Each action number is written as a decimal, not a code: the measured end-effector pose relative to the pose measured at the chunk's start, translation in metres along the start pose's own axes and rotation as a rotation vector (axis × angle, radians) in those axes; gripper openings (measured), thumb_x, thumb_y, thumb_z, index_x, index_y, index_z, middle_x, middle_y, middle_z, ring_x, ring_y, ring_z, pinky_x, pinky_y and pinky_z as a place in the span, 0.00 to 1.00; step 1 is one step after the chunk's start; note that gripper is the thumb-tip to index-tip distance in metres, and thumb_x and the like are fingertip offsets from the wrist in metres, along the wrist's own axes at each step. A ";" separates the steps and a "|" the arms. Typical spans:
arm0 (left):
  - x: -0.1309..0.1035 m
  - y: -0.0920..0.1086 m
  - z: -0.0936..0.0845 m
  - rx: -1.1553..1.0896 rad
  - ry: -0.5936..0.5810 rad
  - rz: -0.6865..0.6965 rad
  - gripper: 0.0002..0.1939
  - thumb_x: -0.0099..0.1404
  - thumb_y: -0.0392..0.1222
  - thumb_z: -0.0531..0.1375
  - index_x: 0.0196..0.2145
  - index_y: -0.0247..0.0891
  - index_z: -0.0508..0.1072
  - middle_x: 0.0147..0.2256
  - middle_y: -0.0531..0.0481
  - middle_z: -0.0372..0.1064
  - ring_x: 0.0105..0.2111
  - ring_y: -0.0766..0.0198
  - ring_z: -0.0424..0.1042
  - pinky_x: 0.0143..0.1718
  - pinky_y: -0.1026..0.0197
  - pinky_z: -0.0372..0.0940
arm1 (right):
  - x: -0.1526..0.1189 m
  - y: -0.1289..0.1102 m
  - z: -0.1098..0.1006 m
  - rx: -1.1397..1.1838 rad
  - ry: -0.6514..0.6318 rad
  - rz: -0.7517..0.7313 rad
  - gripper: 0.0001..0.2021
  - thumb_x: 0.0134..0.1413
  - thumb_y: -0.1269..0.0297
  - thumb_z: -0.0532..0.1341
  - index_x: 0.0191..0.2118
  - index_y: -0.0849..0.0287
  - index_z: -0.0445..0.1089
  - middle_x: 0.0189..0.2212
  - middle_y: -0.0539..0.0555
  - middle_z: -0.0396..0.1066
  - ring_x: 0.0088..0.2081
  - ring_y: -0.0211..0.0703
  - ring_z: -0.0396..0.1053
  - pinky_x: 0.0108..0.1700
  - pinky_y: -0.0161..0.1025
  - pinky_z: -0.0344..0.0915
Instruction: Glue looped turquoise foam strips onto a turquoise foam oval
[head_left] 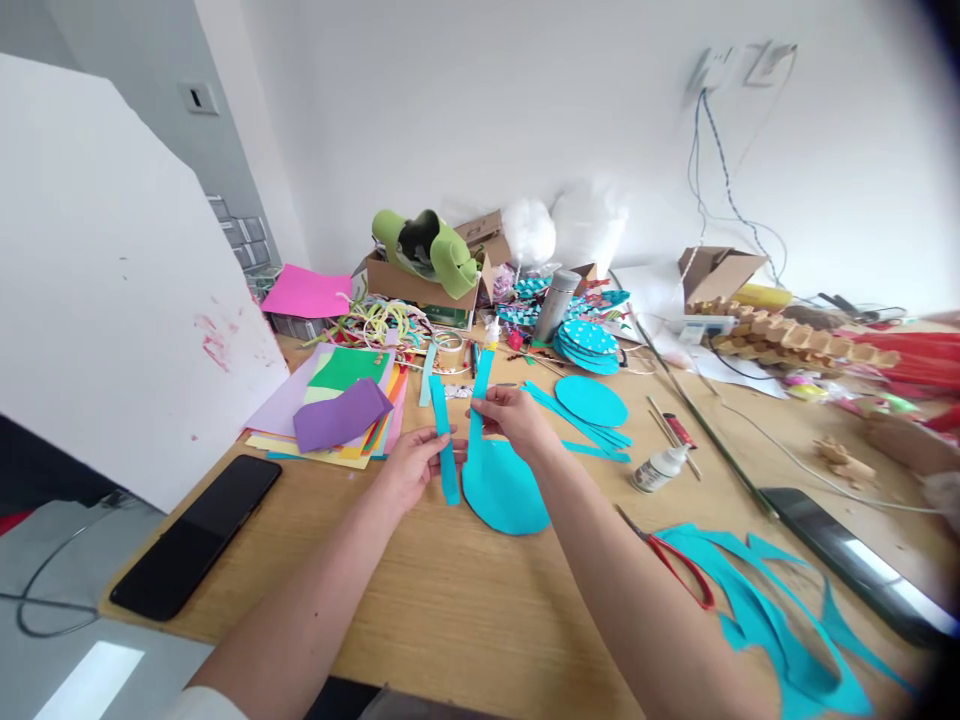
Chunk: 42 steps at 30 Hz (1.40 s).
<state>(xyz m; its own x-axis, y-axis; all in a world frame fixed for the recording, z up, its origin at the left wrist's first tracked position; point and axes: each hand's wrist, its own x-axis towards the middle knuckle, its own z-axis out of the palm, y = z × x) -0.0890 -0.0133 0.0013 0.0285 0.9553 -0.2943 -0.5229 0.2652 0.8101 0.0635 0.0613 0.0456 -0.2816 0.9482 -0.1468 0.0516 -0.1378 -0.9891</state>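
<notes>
My left hand (417,464) is closed on a narrow blue paper strip (444,440), which stands nearly upright between thumb and fingers. Beside it, my right hand (511,416) pinches a second blue strip (484,385) near its middle. The lower end of that second strip reaches a round blue paper disc (506,495) lying on the table under my hands; whether it is stuck there I cannot tell. Another blue disc (592,401) lies to the right behind, with several loose blue strips (581,425) along its near side.
A white glue bottle (658,470), red-handled scissors (679,565) and blue paper scraps (780,610) lie to the right. Stacked coloured paper (341,415) and a black phone (196,535) are on the left. Behind stand a grey flask (556,305) and a craft-filled cardboard box (416,280).
</notes>
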 end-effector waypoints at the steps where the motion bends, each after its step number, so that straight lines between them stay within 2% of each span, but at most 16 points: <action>1: -0.001 0.001 0.000 0.006 0.006 -0.008 0.09 0.61 0.30 0.61 0.41 0.29 0.74 0.32 0.40 0.78 0.28 0.60 0.77 0.31 0.61 0.71 | 0.001 -0.002 -0.007 -0.007 0.005 0.011 0.11 0.42 0.63 0.70 0.26 0.60 0.67 0.23 0.50 0.74 0.22 0.33 0.68 0.25 0.31 0.66; 6: -0.003 0.002 0.003 0.029 0.004 -0.023 0.08 0.64 0.29 0.57 0.41 0.28 0.72 0.33 0.39 0.77 0.28 0.59 0.78 0.32 0.59 0.72 | 0.010 0.003 -0.048 -0.105 0.054 0.105 0.10 0.44 0.66 0.69 0.25 0.61 0.67 0.23 0.52 0.74 0.22 0.34 0.69 0.24 0.31 0.66; 11: -0.002 -0.001 0.002 0.031 -0.001 -0.029 0.07 0.65 0.28 0.56 0.41 0.28 0.72 0.32 0.39 0.77 0.28 0.58 0.78 0.33 0.59 0.73 | 0.015 0.030 -0.070 -0.278 0.151 0.204 0.13 0.42 0.70 0.70 0.22 0.60 0.63 0.17 0.49 0.69 0.18 0.34 0.66 0.21 0.32 0.65; 14: -0.001 -0.001 0.002 0.037 -0.005 -0.026 0.07 0.65 0.28 0.56 0.40 0.28 0.72 0.32 0.38 0.77 0.28 0.58 0.78 0.33 0.59 0.73 | 0.018 0.045 -0.072 -0.368 0.185 0.211 0.13 0.45 0.71 0.68 0.22 0.60 0.62 0.13 0.44 0.62 0.16 0.33 0.62 0.19 0.31 0.64; 17: -0.001 -0.001 0.002 0.040 -0.001 -0.022 0.07 0.64 0.29 0.57 0.40 0.28 0.72 0.32 0.39 0.77 0.28 0.58 0.78 0.34 0.59 0.73 | 0.022 0.051 -0.072 -0.441 0.183 0.190 0.11 0.48 0.70 0.66 0.23 0.59 0.63 0.12 0.44 0.61 0.16 0.33 0.62 0.20 0.31 0.64; 24: 0.000 -0.003 0.001 0.036 -0.004 -0.027 0.07 0.63 0.29 0.59 0.40 0.28 0.72 0.32 0.38 0.77 0.29 0.58 0.78 0.34 0.58 0.73 | 0.030 0.053 -0.073 -0.663 0.191 0.125 0.06 0.48 0.67 0.66 0.28 0.61 0.69 0.16 0.48 0.68 0.17 0.35 0.65 0.21 0.31 0.61; 30: 0.000 -0.004 0.000 0.037 -0.008 -0.022 0.05 0.62 0.31 0.61 0.38 0.29 0.72 0.32 0.39 0.77 0.28 0.58 0.78 0.34 0.58 0.73 | 0.026 0.057 -0.075 -0.849 0.244 0.067 0.06 0.48 0.65 0.66 0.32 0.61 0.72 0.27 0.54 0.75 0.27 0.38 0.71 0.27 0.31 0.60; 36: -0.001 -0.003 0.001 0.051 -0.017 -0.018 0.06 0.61 0.32 0.62 0.37 0.29 0.72 0.32 0.40 0.78 0.28 0.59 0.78 0.34 0.58 0.73 | 0.005 0.041 -0.075 -0.981 0.256 0.025 0.08 0.49 0.63 0.65 0.34 0.61 0.72 0.35 0.58 0.75 0.37 0.44 0.71 0.32 0.34 0.59; 42: -0.004 -0.002 0.003 0.055 -0.015 -0.031 0.05 0.60 0.34 0.64 0.33 0.31 0.71 0.32 0.40 0.77 0.28 0.58 0.78 0.32 0.58 0.72 | -0.032 0.032 -0.086 -1.045 0.120 0.043 0.03 0.42 0.67 0.67 0.27 0.58 0.73 0.25 0.51 0.73 0.28 0.40 0.69 0.27 0.34 0.56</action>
<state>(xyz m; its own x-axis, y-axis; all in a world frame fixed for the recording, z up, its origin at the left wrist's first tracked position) -0.0854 -0.0177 0.0020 0.0570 0.9483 -0.3122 -0.4741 0.3009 0.8275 0.1561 0.0514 0.0196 -0.1661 0.9783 -0.1236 0.8761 0.0889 -0.4739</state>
